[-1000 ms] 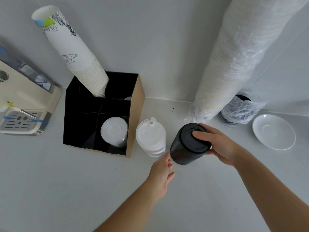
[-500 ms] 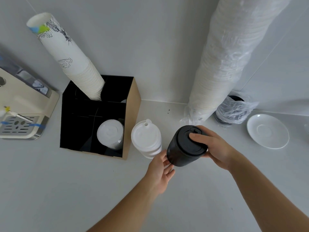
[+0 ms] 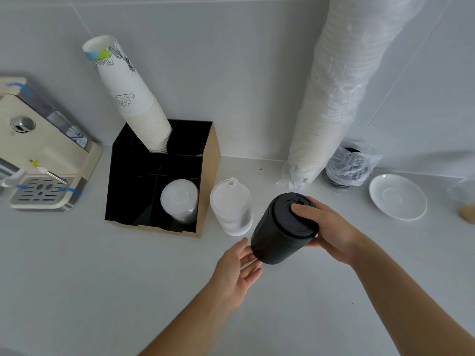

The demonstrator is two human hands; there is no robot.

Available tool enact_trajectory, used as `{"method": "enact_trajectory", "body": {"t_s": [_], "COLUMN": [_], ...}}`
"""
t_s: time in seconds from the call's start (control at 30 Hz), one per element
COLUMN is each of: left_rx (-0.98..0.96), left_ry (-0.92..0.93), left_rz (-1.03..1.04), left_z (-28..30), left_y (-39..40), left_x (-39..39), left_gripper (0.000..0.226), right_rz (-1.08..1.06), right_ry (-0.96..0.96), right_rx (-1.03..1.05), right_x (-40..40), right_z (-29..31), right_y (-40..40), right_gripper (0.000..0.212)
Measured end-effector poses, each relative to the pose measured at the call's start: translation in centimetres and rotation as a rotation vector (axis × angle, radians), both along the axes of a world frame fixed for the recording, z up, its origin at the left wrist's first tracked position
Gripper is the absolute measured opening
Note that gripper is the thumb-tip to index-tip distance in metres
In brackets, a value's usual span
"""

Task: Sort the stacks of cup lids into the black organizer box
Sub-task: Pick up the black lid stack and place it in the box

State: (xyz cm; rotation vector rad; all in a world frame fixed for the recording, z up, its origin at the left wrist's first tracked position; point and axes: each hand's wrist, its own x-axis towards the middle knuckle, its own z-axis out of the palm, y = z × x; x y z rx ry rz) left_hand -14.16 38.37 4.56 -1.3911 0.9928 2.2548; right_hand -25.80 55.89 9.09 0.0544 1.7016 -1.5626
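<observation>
Right hand fingers clamp the matte black lid stack, tilted; left hand fingers spread flat beneath its base.

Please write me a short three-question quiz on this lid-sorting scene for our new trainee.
1. True or false: the black lid stack stands inside the black organizer box.
2. Which hand grips the black stack's top? A) left hand B) right hand
3. Fill in: the white lid stack on the counter stands just ___ the box.

Key: 1. False; it is held tilted, outside the box. 2. B; the left hand's straight fingers are at its base. 3. Outside, by its brown side wall.
</observation>
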Motion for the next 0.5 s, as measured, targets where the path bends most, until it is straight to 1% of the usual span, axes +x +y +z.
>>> {"method": "enact_trajectory", "body": {"t_s": [0.27,0.5], "left_rx": [0.007,0.013], "left_ry": [0.022,0.044], "left_rz": [-0.016,-0.011], "left_z": [0.2,0.9], "left_y": [-2.7,-7.6], "left_x": [4.4,7.7], "left_gripper": [0.034,0.038], "right_rz": [-0.002,-0.005], "right_ry": [0.007,0.026], "right_rx": [0.012,0.022], "right_x": [4.6,8.3], "right_z": [1.3,2.8], "right_y": [-2.1,-7.1], "right_gripper": [0.039,0.035]}}
